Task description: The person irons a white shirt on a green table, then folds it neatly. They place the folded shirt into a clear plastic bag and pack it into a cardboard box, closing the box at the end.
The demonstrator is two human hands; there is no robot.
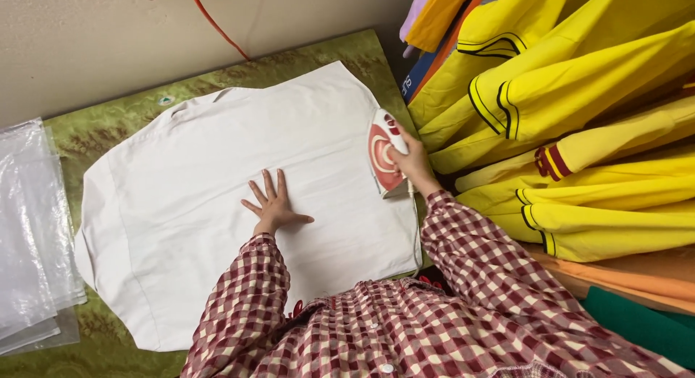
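A white shirt (217, 175) lies spread flat on a green patterned ironing surface (108, 128). My left hand (271, 204) rests flat on the middle of the shirt, fingers spread. At the shirt's right edge my right hand (414, 163) grips the handle of a red and white iron (382, 153), which sits on the fabric. Both my sleeves are red and white checked.
A stack of clear plastic bags (29, 226) lies at the left. Yellow garments (572, 124) are piled at the right, with orange and green fabric (637, 305) below them. An orange cord (217, 23) runs along the wall behind.
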